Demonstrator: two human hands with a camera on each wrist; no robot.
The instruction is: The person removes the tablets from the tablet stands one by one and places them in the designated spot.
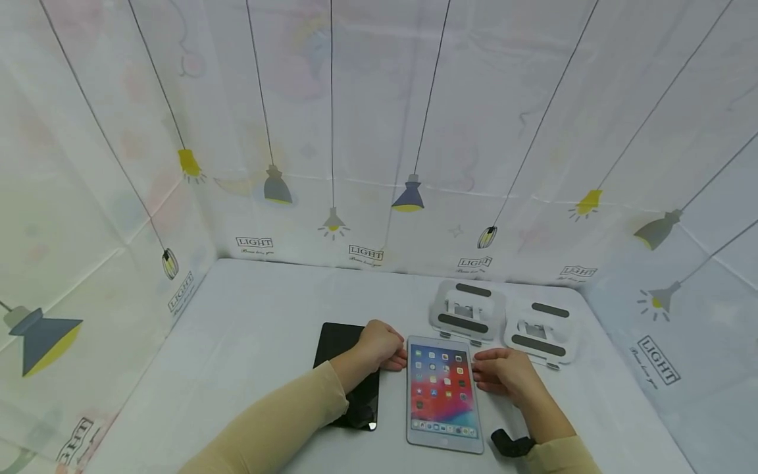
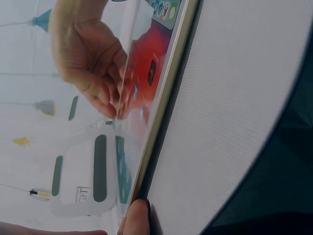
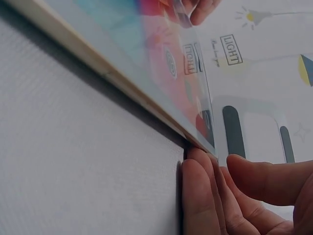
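Note:
A white tablet (image 1: 443,392) lies screen up on the white table, its display lit with app icons over a red and blue background. At its upper left edge is my left hand (image 1: 379,343); a fingertip (image 2: 137,218) touches the side of the tablet in the left wrist view. Across from it, my right hand (image 1: 505,372) has its fingers against the right edge. Its thumb (image 3: 264,178) stays apart from the tablet in the right wrist view. A black tablet (image 1: 334,341) lies to the left, partly hidden beneath my left forearm.
Two white stands (image 1: 468,309) with dark grey strips lie folded side by side behind the white tablet, toward the right. A black strap (image 1: 510,444) is on my right wrist. Curtain-like walls (image 1: 367,131) printed with hanging lamps enclose the table (image 1: 254,329) at the back and sides.

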